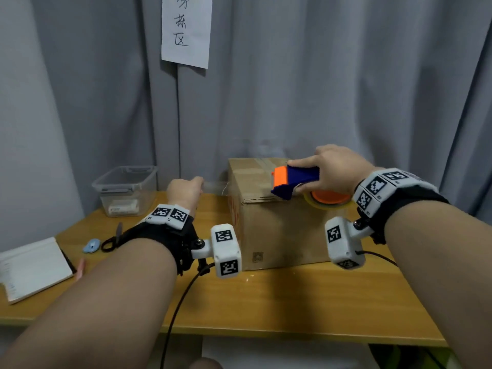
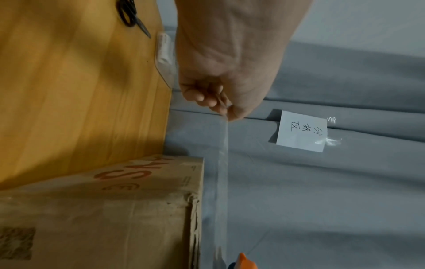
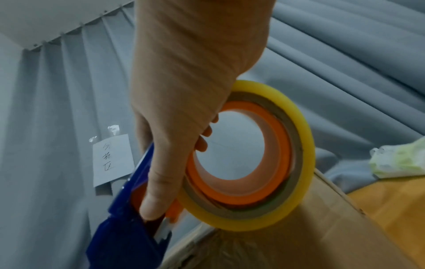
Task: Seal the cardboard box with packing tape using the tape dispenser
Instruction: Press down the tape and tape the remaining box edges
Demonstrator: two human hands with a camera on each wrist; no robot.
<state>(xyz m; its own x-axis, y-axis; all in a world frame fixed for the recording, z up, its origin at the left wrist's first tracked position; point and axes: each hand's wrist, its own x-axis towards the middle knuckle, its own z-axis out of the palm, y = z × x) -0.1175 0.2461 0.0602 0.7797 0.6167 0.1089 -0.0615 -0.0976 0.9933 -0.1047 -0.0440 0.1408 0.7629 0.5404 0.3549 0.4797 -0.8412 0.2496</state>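
Observation:
A brown cardboard box (image 1: 277,230) stands on the wooden table (image 1: 266,302), flaps down. My right hand (image 1: 335,169) grips a blue and orange tape dispenser (image 1: 295,179) just above the box top; its yellowish tape roll (image 3: 276,163) hangs over the box's right side. A clear strip of tape (image 2: 223,172) runs from the dispenser leftward past the box's left edge. My left hand (image 1: 186,191) pinches the free end of that strip (image 1: 215,187) in the air to the left of the box. The pinch between thumb and fingers (image 2: 220,107) shows in the left wrist view.
A clear plastic bin (image 1: 125,190) sits at the back left of the table. Black scissors (image 1: 113,239), a small blue item (image 1: 91,245) and a white notebook (image 1: 32,267) lie left of my left arm. Grey curtain with a paper sign (image 1: 186,30) hangs behind.

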